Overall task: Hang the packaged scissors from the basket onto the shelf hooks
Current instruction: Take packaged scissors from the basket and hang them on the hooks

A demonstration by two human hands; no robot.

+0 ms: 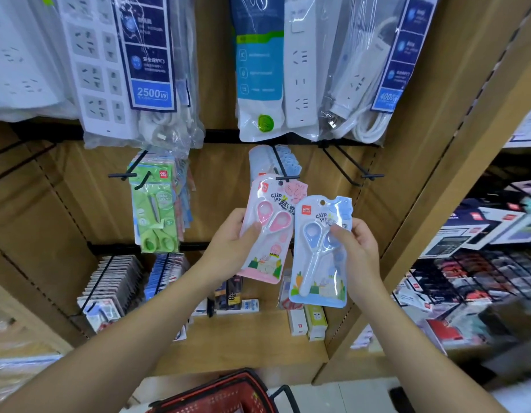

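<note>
The brown board-backed shelf (79, 210) fills the view, with clear-bagged white power strips (300, 70) hanging along its far upper rail and the red plastic basket (219, 394) at the near bottom edge. Two packs are held up in front of the middle row. The pink carded scissors pack (268, 234) is on the left, and the blue carded scissors pack (319, 257) overlaps its right edge. The left hand (231, 242) grips the pink pack with the thumb across its front. The right hand (358, 248) pinches the blue one the same way, so the hands are apart, each closed on its own pack. The pink pack's hang hole (280, 182) sits right at the tip of the black wire middle hook (283, 171); I cannot tell whether it is threaded yet. To do this well, I would finish one pack at a time. Tilt the pink card's top toward the tip, line up the hole, and slide it back along the wire to the packs already there. Keep the blue pack low and clear meanwhile. The empty black wire hook on the right (350, 169) looks a likely place for it. A green carded scissors pack (155, 210) hangs on the left.
</note>
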